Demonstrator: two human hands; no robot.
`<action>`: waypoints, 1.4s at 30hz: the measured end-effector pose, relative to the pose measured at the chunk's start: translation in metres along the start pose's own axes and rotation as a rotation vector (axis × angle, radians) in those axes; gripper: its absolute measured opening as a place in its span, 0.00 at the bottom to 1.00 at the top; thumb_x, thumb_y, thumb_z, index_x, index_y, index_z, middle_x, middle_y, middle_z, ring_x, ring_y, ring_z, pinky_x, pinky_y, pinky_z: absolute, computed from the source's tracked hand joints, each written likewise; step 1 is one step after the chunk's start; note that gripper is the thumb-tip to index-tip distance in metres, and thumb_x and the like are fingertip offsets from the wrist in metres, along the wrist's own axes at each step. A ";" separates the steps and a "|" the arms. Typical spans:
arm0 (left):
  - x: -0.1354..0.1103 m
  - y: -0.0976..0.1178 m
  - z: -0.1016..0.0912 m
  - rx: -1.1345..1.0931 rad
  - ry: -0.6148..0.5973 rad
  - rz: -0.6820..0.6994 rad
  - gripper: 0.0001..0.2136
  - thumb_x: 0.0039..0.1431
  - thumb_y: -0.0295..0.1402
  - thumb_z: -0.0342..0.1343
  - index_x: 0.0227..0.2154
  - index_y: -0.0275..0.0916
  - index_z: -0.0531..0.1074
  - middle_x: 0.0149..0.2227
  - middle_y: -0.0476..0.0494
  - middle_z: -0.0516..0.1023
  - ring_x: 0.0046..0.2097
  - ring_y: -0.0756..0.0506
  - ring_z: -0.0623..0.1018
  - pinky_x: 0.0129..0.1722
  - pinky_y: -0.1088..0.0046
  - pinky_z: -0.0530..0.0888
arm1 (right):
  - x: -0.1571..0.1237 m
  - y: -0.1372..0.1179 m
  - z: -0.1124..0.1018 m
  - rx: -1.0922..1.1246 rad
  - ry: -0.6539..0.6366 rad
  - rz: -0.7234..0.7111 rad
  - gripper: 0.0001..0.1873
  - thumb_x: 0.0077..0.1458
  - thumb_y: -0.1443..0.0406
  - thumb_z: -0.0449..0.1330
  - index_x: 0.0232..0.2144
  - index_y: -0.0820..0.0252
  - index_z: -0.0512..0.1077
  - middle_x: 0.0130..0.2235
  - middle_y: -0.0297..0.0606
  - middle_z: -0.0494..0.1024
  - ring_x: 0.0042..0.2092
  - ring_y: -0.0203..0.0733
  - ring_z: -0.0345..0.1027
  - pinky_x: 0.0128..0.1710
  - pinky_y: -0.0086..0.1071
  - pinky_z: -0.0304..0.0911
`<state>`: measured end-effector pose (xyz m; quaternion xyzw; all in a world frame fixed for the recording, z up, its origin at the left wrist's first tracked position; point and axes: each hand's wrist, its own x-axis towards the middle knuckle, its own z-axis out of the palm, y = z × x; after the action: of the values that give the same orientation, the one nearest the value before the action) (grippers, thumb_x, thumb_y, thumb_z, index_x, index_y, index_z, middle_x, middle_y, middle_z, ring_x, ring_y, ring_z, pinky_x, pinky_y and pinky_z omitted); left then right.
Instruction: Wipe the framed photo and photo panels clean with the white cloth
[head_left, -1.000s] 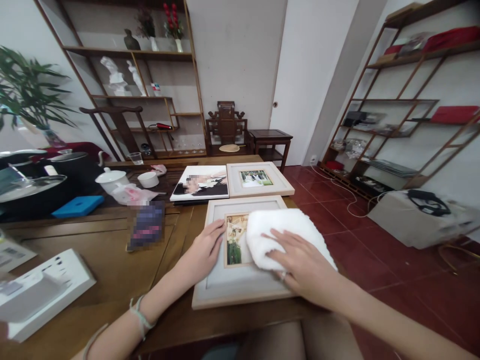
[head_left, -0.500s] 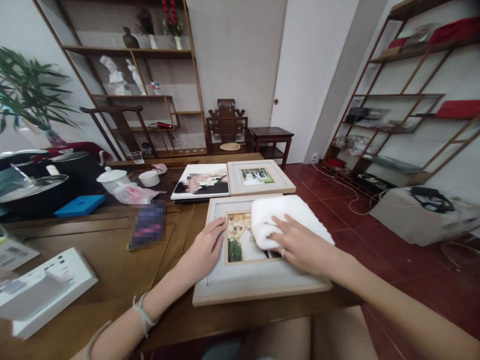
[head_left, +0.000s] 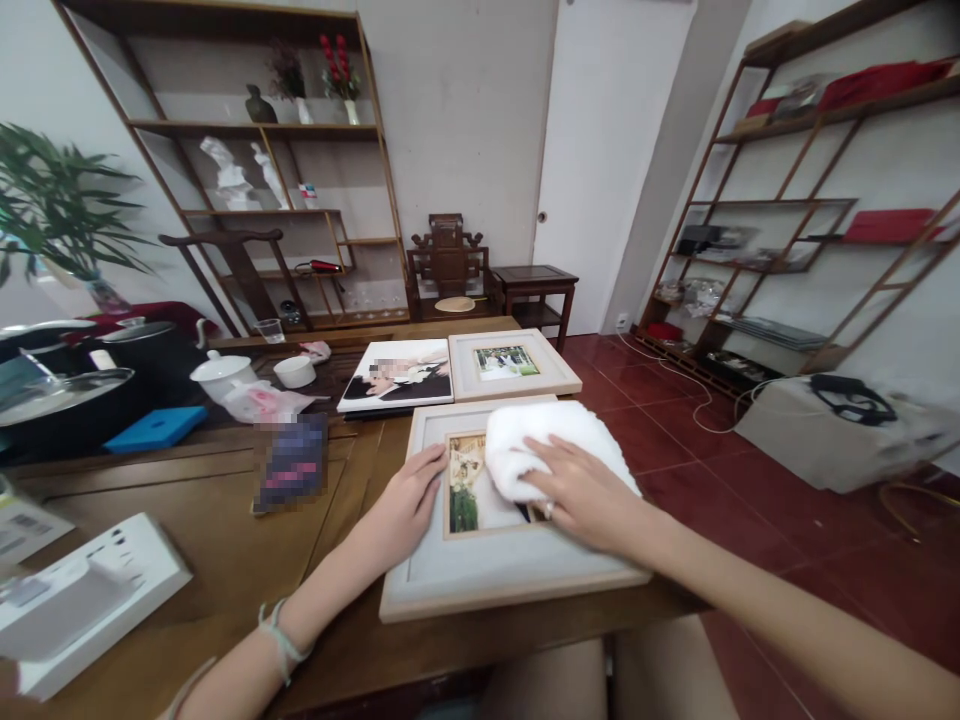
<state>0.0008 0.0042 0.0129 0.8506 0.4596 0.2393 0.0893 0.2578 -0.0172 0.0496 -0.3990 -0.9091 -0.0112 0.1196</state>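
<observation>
A light wooden picture frame (head_left: 491, 580) with a wide pale mat lies flat at the table's near edge. Its small photo (head_left: 463, 500) shows on the left, while a folded white towel (head_left: 581, 430) covers much of the rest. My right hand (head_left: 585, 495) grips that towel and presses it on the frame, fingers curved over its near side. On the frame's left part rests my left hand (head_left: 409, 495), fingers stretched out beside the photo's edge, holding nothing.
Behind lie a second framed photo (head_left: 529, 380) and a white-edged photo panel (head_left: 401, 375). Leftward on the wooden table (head_left: 217, 545) are a white power strip box (head_left: 112, 600), a blue box (head_left: 156, 428), a lidded white bowl (head_left: 221, 372) and dark pots (head_left: 60, 410).
The towel and my right hand have slid slightly left over the photo. My left hand keeps its place on the frame, and the view has shifted a little.
</observation>
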 end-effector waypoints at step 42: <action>-0.001 0.001 0.000 -0.050 0.059 -0.007 0.16 0.61 0.31 0.42 0.47 0.34 0.70 0.55 0.35 0.69 0.57 0.41 0.68 0.57 0.57 0.64 | 0.026 -0.011 0.005 0.004 -0.103 -0.087 0.17 0.51 0.74 0.53 0.44 0.63 0.71 0.58 0.49 0.64 0.62 0.54 0.47 0.57 0.55 0.46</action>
<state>0.0010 0.0030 0.0124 0.8391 0.4587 0.2758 0.0978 0.2318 -0.0060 0.0514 -0.3589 -0.9305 0.0057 0.0728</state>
